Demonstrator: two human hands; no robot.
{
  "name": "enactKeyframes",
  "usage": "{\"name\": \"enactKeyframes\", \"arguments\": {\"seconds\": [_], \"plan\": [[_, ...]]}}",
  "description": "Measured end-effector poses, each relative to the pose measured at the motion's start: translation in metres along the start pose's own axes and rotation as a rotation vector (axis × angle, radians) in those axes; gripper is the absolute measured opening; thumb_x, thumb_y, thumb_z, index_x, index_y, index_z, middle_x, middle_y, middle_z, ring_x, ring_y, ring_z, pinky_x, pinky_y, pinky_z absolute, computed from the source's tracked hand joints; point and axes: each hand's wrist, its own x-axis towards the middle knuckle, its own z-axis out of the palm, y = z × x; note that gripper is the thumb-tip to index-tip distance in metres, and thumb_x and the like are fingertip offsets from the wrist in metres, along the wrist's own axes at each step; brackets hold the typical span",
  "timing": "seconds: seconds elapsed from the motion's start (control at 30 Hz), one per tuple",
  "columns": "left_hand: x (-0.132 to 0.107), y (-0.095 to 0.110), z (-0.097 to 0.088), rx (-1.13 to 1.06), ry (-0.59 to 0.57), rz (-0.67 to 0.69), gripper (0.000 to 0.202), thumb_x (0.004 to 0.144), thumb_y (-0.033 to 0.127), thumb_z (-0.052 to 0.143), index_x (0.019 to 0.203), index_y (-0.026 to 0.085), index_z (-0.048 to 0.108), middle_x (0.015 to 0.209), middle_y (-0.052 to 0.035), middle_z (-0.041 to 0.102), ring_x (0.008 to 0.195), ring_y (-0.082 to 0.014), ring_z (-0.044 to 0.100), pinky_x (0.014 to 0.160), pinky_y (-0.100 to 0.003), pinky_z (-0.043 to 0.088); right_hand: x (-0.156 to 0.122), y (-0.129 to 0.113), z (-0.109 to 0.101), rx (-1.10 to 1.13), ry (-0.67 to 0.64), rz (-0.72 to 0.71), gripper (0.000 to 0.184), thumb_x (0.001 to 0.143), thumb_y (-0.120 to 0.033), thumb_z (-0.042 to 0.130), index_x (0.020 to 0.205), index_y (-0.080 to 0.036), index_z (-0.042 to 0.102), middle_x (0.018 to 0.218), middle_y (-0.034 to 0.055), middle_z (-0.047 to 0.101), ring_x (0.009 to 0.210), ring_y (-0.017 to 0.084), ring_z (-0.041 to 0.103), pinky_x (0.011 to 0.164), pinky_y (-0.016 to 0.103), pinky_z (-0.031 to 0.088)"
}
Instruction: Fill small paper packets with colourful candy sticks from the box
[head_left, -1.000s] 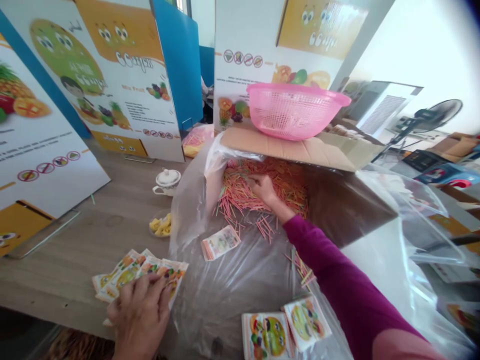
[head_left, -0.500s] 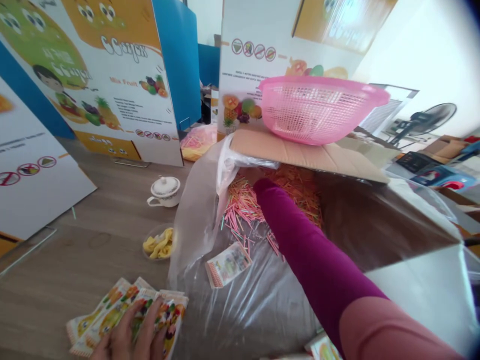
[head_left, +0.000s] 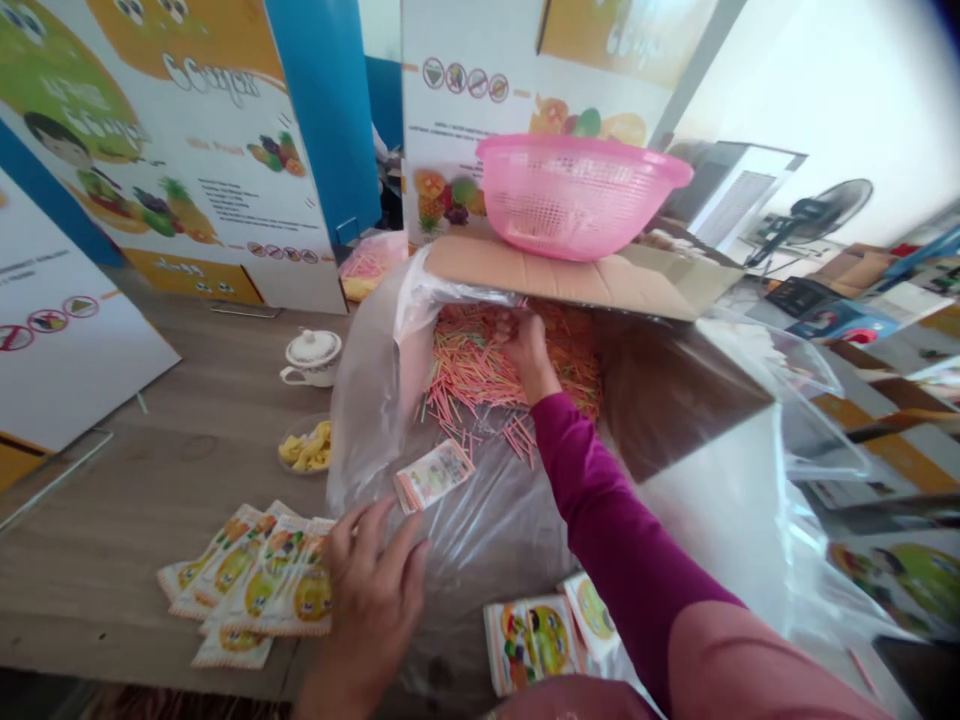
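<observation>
My right hand (head_left: 526, 350) is inside the plastic-lined carton, over a heap of thin pink, orange and green sticks (head_left: 472, 360). Its fingers are curled closed round some of these sticks; the grip itself shows only in part. My left hand (head_left: 375, 585) is open, fingers apart, and holds nothing. Just beyond its fingertips a small printed sachet (head_left: 435, 475) lies on the clear plastic liner (head_left: 465, 560). Left of that hand, several fruit-printed sachets (head_left: 259, 575) lie fanned on the wooden table. More sachets (head_left: 532, 640) lie close to my body, below the right sleeve.
A pink mesh basket (head_left: 577, 195) rests on the carton's folded flap (head_left: 540, 270). On the table stand a lidded white cup (head_left: 311, 355) and a small dish of yellow pieces (head_left: 306, 448). Large printed boxes (head_left: 217, 170) line the back. A fan (head_left: 817, 215) stands far right.
My left hand has lifted off the fanned sachets and moved right, towards the single sachet. My right hand, hidden under the flap before, has drawn back into sight. The view has shifted.
</observation>
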Motion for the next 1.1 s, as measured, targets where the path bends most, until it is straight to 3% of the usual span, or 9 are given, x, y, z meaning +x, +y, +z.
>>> {"name": "enactKeyframes", "arguments": {"seconds": [0.1,0.2,0.3,0.4,0.57,0.73,0.87,1.0,1.1], "plan": [[0.034,0.026,0.032,0.036,-0.253,-0.054,0.032,0.097,0.022,0.066,0.126,0.023,0.079,0.133,-0.017,0.074,0.116,-0.0359,0.063,0.098,-0.052,0.053,-0.061,0.011,-0.032,0.095,0.008,0.164,0.04,0.094,-0.023,0.067,0.074,-0.026,0.033,0.054,-0.0126,0.029,0.04,0.007,0.02,0.037,0.017,0.019],[0.057,0.032,0.057,0.073,-0.485,-0.092,0.029,0.095,0.015,0.061,0.116,0.02,0.081,0.118,-0.0161,0.078,0.112,-0.0351,0.068,0.095,-0.049,0.053,-0.115,0.024,-0.063,0.036,0.004,0.171,0.044,0.085,-0.028,0.081,0.075,-0.026,0.038,0.052,-0.0153,0.022,0.041,0.006,0.014,0.038,0.018,0.015],[0.064,0.026,0.069,0.088,-0.55,-0.073,0.028,0.094,0.008,0.057,0.101,0.018,0.082,0.111,-0.0162,0.08,0.111,-0.0334,0.072,0.094,-0.045,0.052,-0.148,0.035,-0.089,-0.077,0.037,0.063,0.043,0.08,-0.045,0.087,0.077,-0.026,0.049,0.051,-0.0151,0.023,0.043,0.007,0.014,0.04,0.021,0.015],[0.061,0.019,0.073,0.107,-0.503,-0.065,0.026,0.094,0.009,0.056,0.091,0.019,0.08,0.103,-0.0157,0.081,0.105,-0.0321,0.074,0.088,-0.041,0.051,-0.166,0.047,-0.108,-0.265,0.028,-0.04,0.052,0.085,-0.073,0.074,0.077,-0.025,0.057,0.052,-0.0125,0.026,0.046,0.009,0.017,0.043,0.025,0.018],[0.059,0.013,0.077,0.115,-0.42,-0.113,0.031,0.099,0.019,0.054,0.079,0.022,0.077,0.092,-0.0124,0.081,0.094,-0.029,0.075,0.082,-0.037,0.049,-0.184,0.067,-0.118,-0.489,-0.057,-0.104,0.068,0.077,-0.084,0.075,0.059,-0.023,0.05,0.056,-0.0053,0.039,0.057,0.01,0.03,0.054,0.027,0.026],[0.071,0.014,0.069,0.078,-0.502,-0.151,0.028,0.103,0.032,0.057,0.094,0.023,0.082,0.104,-0.011,0.082,0.099,-0.0291,0.075,0.084,-0.037,0.051,-0.187,0.071,-0.113,-0.486,-0.13,-0.082,0.076,0.075,-0.096,0.067,0.059,-0.022,0.054,0.057,-0.0029,0.047,0.058,0.012,0.038,0.058,0.029,0.033],[0.08,0.016,0.065,0.128,-0.587,-0.158,0.031,0.103,0.021,0.052,0.095,0.02,0.082,0.107,-0.0141,0.081,0.1,-0.0292,0.074,0.087,-0.039,0.052,-0.179,0.059,-0.111,-0.454,-0.12,-0.082,0.075,0.083,-0.094,0.062,0.073,-0.02,0.07,0.059,0.0002,0.057,0.057,0.014,0.048,0.059,0.03,0.04],[0.073,0.018,0.062,0.131,-0.526,-0.094,0.026,0.096,0.011,0.056,0.094,0.02,0.08,0.107,-0.0147,0.08,0.111,-0.031,0.07,0.094,-0.041,0.053,-0.164,0.037,-0.111,-0.412,-0.034,-0.227,0.069,0.088,-0.088,0.063,0.09,-0.02,0.076,0.074,0.0037,0.069,0.069,0.018,0.06,0.067,0.031,0.048],[0.061,0.02,0.063,0.095,-0.515,-0.073,0.026,0.095,0.01,0.056,0.094,0.021,0.079,0.107,-0.0147,0.08,0.11,-0.031,0.071,0.094,-0.041,0.054,-0.158,0.025,-0.106,-0.264,0.007,-0.185,0.061,0.088,-0.084,0.069,0.1,-0.024,0.07,0.062,-0.0044,0.056,0.058,0.016,0.052,0.06,0.03,0.046]]}}
